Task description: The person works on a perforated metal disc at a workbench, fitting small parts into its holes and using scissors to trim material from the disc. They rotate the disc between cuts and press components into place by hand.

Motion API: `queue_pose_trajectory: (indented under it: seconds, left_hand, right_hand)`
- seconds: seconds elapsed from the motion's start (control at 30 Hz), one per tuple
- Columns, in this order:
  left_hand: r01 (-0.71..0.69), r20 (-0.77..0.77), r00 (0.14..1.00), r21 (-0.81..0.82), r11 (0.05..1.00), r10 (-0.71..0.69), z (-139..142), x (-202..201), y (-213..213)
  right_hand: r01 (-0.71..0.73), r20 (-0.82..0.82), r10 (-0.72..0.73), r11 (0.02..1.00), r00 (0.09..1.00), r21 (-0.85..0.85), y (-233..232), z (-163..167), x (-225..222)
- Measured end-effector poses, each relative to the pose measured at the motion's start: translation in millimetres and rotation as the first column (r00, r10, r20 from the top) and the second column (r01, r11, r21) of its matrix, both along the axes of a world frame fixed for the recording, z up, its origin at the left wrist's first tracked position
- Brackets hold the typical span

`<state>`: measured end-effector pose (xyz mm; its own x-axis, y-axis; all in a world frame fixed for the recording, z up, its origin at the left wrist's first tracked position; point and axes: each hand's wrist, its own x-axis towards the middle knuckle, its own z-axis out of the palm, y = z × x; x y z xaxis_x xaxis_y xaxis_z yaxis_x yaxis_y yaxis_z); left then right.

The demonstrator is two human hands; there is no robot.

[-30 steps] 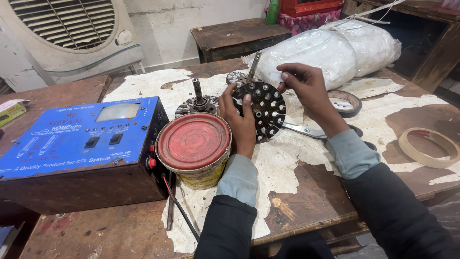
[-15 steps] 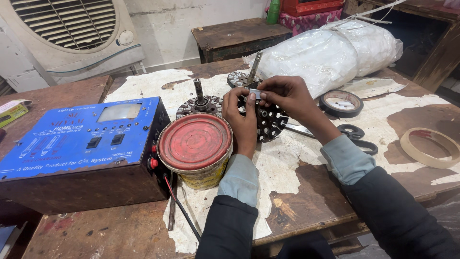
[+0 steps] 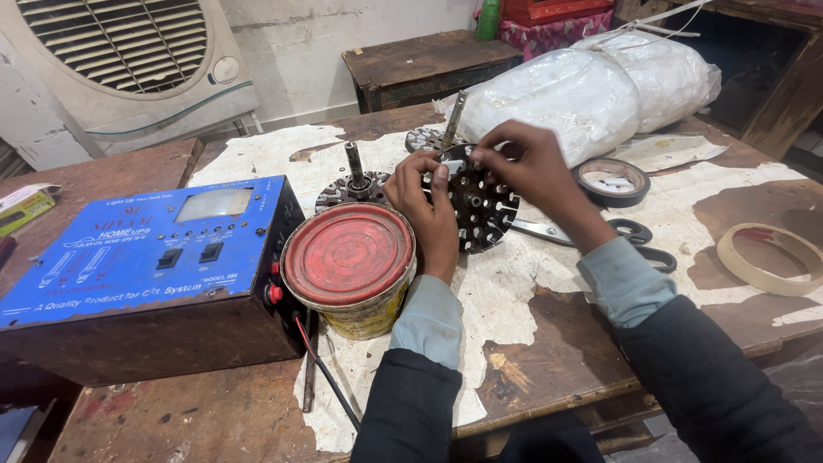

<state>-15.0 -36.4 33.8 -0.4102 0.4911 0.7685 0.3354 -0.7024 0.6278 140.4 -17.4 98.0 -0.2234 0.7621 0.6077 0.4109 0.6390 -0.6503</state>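
Just behind the red-lidded tin (image 3: 348,257), the left hand (image 3: 426,214) grips a holed metal disc (image 3: 480,206) while the right hand (image 3: 531,167) pinches its top edge.

Right hand (image 3: 533,167): moved from the disc's 3 o'clock edge to its 12 o'clock rim, fingertips pinching there.
Perforated disc (image 3: 482,206): now tipped more upright.

Left hand (image 3: 426,206) steadies perforated metal disc (image 3: 482,206); right hand (image 3: 533,167) pinches top edge
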Motion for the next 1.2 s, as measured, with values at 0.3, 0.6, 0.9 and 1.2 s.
queue_pose_trajectory:
  seconds: [0.3,0.6,0.9,1.2]
  left_hand:
    - [0.120,0.231,0.969,-0.108,0.987,-0.092,-8,-4,17]
    - [0.211,0.291,0.936,-0.011,0.977,-0.199,-8,-9,21]
    - [0.142,0.222,0.965,0.016,0.990,-0.142,-9,-11,23]
    - [0.044,0.220,0.974,0.036,0.998,-0.051,-7,-5,24]
  right_hand:
    - [0.480,0.769,0.157,0.699,0.619,-0.530,5,-2,85]
    - [0.617,0.747,-0.030,0.587,0.664,-0.524,16,-11,88]
    - [0.482,0.551,-0.078,0.597,0.831,-0.642,20,-14,110]
    - [0.421,0.581,0.150,0.550,0.800,-0.721,4,-12,114]
